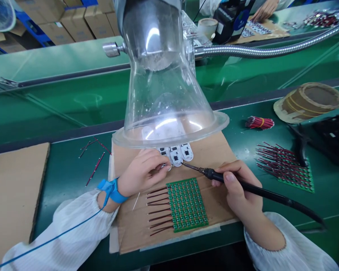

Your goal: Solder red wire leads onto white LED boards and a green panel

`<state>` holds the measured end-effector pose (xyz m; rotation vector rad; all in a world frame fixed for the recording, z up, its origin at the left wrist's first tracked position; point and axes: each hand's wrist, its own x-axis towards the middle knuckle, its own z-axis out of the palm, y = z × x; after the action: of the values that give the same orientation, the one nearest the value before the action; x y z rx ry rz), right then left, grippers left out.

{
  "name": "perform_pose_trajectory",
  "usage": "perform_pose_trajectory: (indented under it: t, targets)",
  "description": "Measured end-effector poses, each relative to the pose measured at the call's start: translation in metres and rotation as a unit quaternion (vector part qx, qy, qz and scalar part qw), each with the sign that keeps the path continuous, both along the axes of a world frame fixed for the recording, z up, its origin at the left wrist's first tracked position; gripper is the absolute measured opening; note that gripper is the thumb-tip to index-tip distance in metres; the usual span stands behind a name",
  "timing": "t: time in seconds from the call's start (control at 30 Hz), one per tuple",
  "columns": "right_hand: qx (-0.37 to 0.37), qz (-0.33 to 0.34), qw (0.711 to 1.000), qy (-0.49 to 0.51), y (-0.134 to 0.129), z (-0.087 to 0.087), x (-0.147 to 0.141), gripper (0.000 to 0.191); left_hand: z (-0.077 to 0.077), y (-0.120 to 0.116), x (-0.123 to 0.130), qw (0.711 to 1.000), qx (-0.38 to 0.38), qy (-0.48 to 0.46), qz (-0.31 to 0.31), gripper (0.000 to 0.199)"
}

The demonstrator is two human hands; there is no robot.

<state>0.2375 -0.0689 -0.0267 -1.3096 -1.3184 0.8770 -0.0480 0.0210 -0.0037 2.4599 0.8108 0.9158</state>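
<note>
Head view: the right grip [243,192] is wrapped around a black soldering iron [214,175], fingers and thumb pinching its handle, the iron's tip at the lower edge of some white circuit boards [175,155]. The left grip [142,167] has its fingers bent together beside those boards; whether it pinches anything between them, I cannot tell. A blue wristband [114,190] circles the left wrist. Just below the white boards lies a green board panel [188,205], dark red wires [159,216] sticking out from its left side. Both rest on a cardboard sheet [141,239] on the green surface [63,165]. A clear hood [164,90] hangs above, partly covering the white boards. Farther out, loose wires [95,169] lie to the left; to the right are a banded wire bundle [260,122], a second green panel [298,178] under many wires, and a brown tub [307,103]. Beyond the partition, a co-worker's hand [265,9] touches another surface.
</note>
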Motion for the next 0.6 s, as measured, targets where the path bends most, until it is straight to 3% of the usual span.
perform_pose_trajectory:
  t: [0.6]
  targets:
    - [0.015,-0.001,1.0,0.001,0.0007,-0.0015,-0.0005,0.013,-0.0008,-0.0003,0.0006,1.0,-0.011,0.0,0.003,0.007]
